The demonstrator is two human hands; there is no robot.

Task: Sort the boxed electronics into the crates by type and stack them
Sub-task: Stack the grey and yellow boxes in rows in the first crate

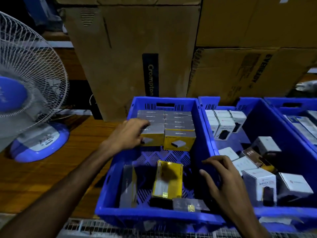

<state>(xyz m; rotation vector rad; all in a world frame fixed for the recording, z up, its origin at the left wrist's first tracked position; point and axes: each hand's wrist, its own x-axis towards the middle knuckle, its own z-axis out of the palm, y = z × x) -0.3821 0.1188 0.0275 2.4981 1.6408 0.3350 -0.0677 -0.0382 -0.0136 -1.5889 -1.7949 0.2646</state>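
Left hand [130, 133] is in the left crate [202, 127], fingers [144, 124] curled loosely over the near-left box of the stacked rows [165, 124], thumb down its front face. Looks like it's nudging that box [152, 136] square against the row, not lifting it; can't tell if there's a real pinch or only contact. Right hand [221, 182] is spread flat and holding nothing, fingertips over the wall between the left crate and the middle crate [281, 127], probably steadying it or on the way to a loose box. Stacked boxes are grey on top, yellow on the front with a small product picture, packed in two tight columns against the far wall, just beyond the left fingers. That keeps the near half of the floor free for more. Below and between the two hands a yellow box [167, 179] lies flat and skewed, a grey one [128, 184] stands on edge toward the left forearm, and a flat dark pack [187, 204] sits by the near rim. All unsorted, I'd say. Right of the right fingers, the middle crate holds white boxes [223, 124] lined up at the back and more white ones [264, 182] tumbled at the front, plus a dark box marked 65W [255, 157]. A third crate [291, 107] is further right, contents blurred. My read: left crate about half done.
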